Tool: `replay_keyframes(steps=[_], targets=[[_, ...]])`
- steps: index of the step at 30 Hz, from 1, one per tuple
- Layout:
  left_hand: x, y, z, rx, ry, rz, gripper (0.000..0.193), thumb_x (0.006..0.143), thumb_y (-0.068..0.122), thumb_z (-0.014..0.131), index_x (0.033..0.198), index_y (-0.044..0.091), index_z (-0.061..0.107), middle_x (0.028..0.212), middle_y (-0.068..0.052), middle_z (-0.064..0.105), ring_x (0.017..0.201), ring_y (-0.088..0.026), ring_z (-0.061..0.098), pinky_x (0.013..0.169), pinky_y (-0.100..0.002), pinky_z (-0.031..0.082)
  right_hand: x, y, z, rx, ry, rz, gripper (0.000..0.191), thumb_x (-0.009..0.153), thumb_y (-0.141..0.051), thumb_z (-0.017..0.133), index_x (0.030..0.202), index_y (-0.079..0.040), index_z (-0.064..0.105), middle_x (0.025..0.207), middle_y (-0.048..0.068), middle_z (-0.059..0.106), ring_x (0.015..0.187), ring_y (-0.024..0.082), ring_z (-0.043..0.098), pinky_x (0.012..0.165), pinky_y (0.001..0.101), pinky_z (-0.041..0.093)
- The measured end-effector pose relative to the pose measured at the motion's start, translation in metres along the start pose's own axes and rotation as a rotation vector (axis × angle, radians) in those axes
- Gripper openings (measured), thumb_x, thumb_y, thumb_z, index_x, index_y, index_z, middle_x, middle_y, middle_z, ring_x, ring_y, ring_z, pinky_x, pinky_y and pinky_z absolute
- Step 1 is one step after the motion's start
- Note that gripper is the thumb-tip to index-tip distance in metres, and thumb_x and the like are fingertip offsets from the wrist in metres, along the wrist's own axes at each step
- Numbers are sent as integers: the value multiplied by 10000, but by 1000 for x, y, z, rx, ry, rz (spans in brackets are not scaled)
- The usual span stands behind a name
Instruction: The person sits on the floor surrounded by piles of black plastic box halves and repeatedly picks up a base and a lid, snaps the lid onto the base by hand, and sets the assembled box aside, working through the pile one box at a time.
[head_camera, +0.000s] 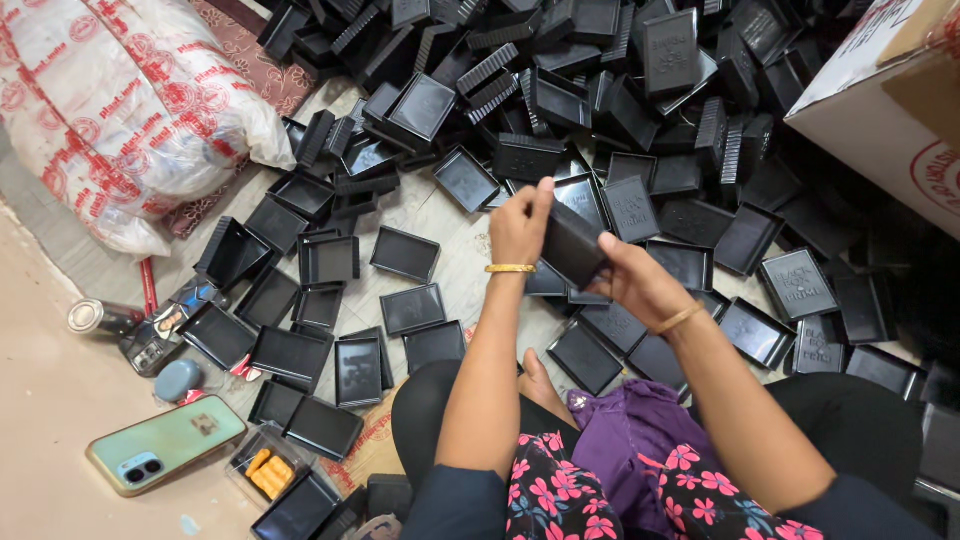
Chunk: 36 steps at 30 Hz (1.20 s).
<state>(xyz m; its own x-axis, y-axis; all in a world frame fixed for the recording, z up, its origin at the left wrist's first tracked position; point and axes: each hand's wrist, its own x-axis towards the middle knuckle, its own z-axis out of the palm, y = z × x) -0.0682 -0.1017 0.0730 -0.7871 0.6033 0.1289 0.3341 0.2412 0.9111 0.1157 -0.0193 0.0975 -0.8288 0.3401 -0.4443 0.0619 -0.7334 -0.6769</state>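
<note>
Head view: a person sat cross-legged on the floor, both hands raised over a spread of black plastic trays.
Left hand (519, 226): fingers curled and pinched on the left edge of a black tray (573, 245), thumb side toward the camera; a gold bangle sat on the wrist.
Right hand (636, 280): closed around the right side of the same tray, fingers wrapped beneath it.
Tray position: held in the air between the two hands, tilted, above the loose trays and apart from them.
Heap (600, 70): black trays piled thickly at the top of the view, many on edge or leaning on each other.
Loose trays (412, 308): scattered flat on the floor to the person's left, several just beside one another.
Risk, grip: the hold was on the edges only; I judged a twist between the hands could crack or spring the thin tray loose.
Risk, heap: leaning pieces looked unstable; a nudge could slide them onto the sorted ones.
Risk, floor items: a green phone (165, 443), a small metal can (98, 317) and an open snack container (268, 468) lay near the trays; a dropped tray could strike them.
Surroundings: a white printed sack (120, 100) at upper left, a cardboard box (890, 100) at upper right.
</note>
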Motion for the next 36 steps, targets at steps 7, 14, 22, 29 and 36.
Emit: replay_keyframes(steps=[7, 14, 22, 29, 36], targets=[[-4, 9, -11, -10, 192, -2, 574, 997, 537, 571, 720, 39, 636, 631, -134, 607, 604, -305, 600, 637, -405, 471, -10, 18, 22, -775, 370, -514, 275, 843, -167, 863, 1023, -9, 726, 885, -4, 685, 784, 49, 594, 710, 217, 496], [22, -49, -7, -182, 128, -27, 348, 950, 437, 660, 974, 93, 705, 887, -76, 740, 805, -215, 705, 736, -332, 561, -64, -126, -35, -101, 481, -839, 179, 1017, -141, 724, 919, -203, 586, 926, -6, 633, 865, 139, 678, 673, 265, 508], [82, -101, 26, 337, 123, -446, 428, 822, 357, 833, 1123, 126, 632, 1113, -165, 719, 1063, -384, 673, 923, -464, 525, -96, -155, -77, -142, 292, -950, 237, 1104, -185, 676, 1302, -64, 628, 1091, 67, 706, 969, 185, 717, 938, 387, 631], [66, -89, 61, 346, 132, -506, 658, 687, 141, 868, 1240, 163, 513, 1136, -205, 632, 1055, -440, 646, 894, -487, 519, 76, -55, -10, -1468, 320, -510, 743, 886, -491, 742, 1514, -167, 512, 1433, 201, 582, 1344, 361, 539, 1130, 471, 454], [44, -74, -14, -61, 164, -211, 467, 799, -10, 697, 1205, 200, 603, 1037, -113, 624, 901, -259, 639, 788, -409, 555, 109, 19, -23, -1946, 455, -275, 863, 725, -546, 761, 1485, -317, 424, 1403, 229, 440, 1373, 419, 361, 1093, 727, 247]])
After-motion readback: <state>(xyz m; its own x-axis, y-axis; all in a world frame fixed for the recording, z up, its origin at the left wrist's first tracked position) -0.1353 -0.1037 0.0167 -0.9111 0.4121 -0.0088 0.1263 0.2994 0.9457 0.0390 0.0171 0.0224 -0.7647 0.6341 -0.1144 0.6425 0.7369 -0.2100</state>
